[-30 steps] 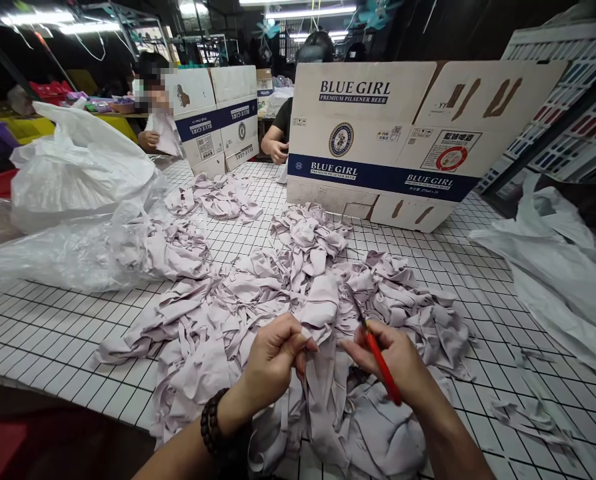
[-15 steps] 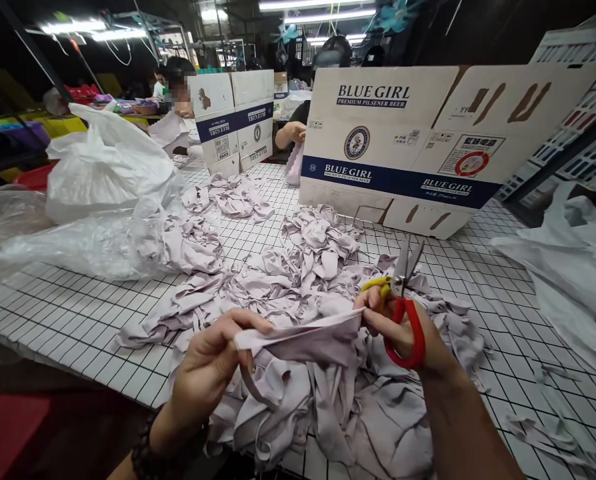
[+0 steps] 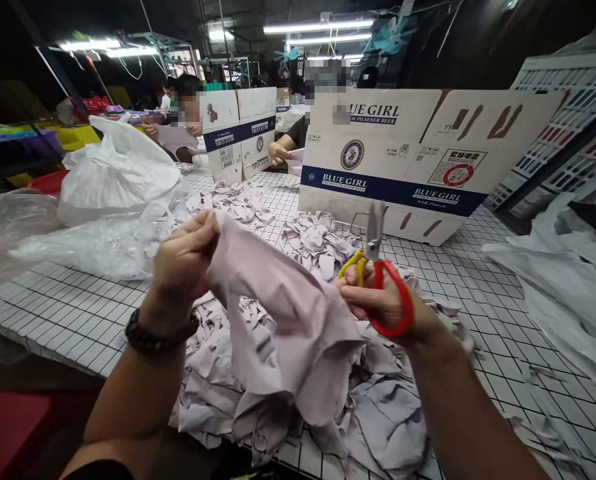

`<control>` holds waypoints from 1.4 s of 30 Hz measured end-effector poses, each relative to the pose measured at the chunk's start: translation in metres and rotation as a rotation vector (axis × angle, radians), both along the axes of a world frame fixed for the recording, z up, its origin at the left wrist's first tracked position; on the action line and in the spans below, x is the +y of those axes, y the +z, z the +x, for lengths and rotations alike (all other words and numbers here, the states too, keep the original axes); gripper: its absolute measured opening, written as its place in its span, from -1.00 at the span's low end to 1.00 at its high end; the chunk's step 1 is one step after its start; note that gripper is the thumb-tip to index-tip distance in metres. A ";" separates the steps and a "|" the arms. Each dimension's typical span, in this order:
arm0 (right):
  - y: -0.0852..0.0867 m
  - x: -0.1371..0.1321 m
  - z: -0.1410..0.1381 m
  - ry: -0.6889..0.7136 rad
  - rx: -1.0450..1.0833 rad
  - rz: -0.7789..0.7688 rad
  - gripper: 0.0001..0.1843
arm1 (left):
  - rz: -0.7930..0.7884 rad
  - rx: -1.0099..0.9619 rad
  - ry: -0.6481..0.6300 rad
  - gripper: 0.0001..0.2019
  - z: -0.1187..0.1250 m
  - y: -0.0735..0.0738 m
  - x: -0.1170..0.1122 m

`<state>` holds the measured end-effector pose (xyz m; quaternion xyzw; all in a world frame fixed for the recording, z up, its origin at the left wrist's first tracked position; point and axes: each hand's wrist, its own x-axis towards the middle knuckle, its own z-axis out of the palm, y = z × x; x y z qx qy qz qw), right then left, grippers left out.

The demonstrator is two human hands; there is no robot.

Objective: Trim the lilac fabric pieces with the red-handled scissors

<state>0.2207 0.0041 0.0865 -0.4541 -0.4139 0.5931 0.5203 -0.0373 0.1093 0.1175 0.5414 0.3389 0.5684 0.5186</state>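
Note:
My left hand is closed in a pinch on one corner of a pale lilac fabric piece, lifted above the table. My right hand grips red-and-yellow-handled scissors, blades pointing up, and its fingers also pinch the opposite edge of the same fabric. The cloth hangs stretched between both hands. Beneath them lies a big heap of lilac fabric pieces on the white tiled table.
A Blue Girl cardboard box stands behind the heap, a second box further back left. Clear plastic bags lie left, white plastic sheeting right. Other people's hands work behind the boxes.
Both hands rose from the heap with one fabric piece, pulling it open between them. The scissors turned from pointing down to blades up.

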 end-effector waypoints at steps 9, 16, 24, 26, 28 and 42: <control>-0.097 -0.014 -0.028 -0.172 -0.312 -0.172 -0.54 | 0.055 0.959 -0.130 -0.80 0.059 -0.078 0.058; -0.105 -0.019 -0.087 -0.307 -0.723 -0.113 -0.55 | 0.155 1.094 -0.024 -0.62 0.021 -0.116 -0.042; -0.108 0.002 -0.074 -0.309 -0.737 -0.138 -0.76 | 0.135 0.930 0.000 -0.89 -0.001 -0.143 -0.048; -0.104 0.000 -0.051 -0.250 -0.625 -0.183 -0.79 | 0.156 0.911 -0.018 -0.90 -0.002 -0.130 -0.034; -0.099 -0.007 -0.034 -0.170 -0.477 -0.207 -0.79 | 0.215 0.883 0.001 -0.92 0.001 -0.113 -0.016; -0.113 -0.050 -0.057 -0.133 0.300 -0.235 -0.65 | -0.107 0.627 -0.194 -0.53 0.035 -0.121 -0.087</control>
